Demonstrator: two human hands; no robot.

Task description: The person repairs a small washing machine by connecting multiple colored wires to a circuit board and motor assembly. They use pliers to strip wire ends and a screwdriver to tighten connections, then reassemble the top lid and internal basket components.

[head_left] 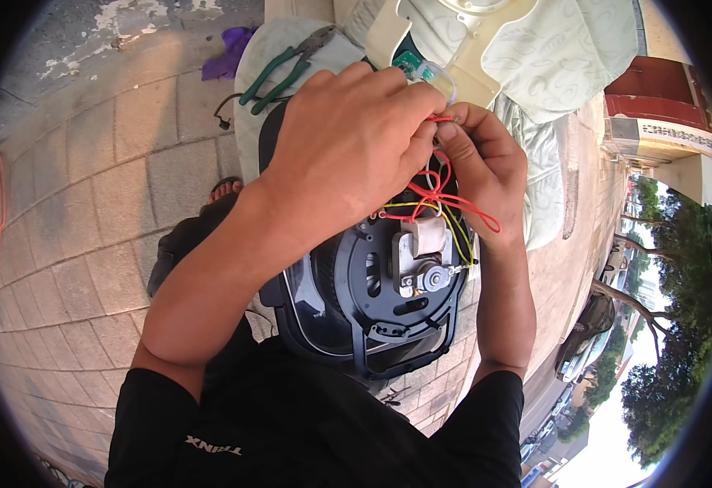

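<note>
Black T-shirt [307,431] is seen nearest the camera; 1 line of white lettering is printed on it. Two bare hands counted. Left hand [356,134]: palm down, fingers curled, thumb and index closed on red wire [440,119]. Right hand [486,163]: thumb and index pinched on red wire just beside the left fingertips, other fingers bent; exact contact is partly hidden. Red wire is located between both hands, slack looped beneath; strand count can't be told.

Below, 1 black appliance housing [346,307] is fitted with 1 motor [433,279] with 1 white-wrapped coil [430,236]. Yellow wiring [458,233] is run along the right.

Far side: 1 cream plastic shell [494,50] and 1 green circuit board [409,63] are laid on pale patterned cloth [571,45]. To their left, 1 pair of green-handled pliers [310,45] is left spread, 1 purple cloth [227,53] beyond. Far right: 1 wall sign [677,137], dark-lettered, small.
</note>
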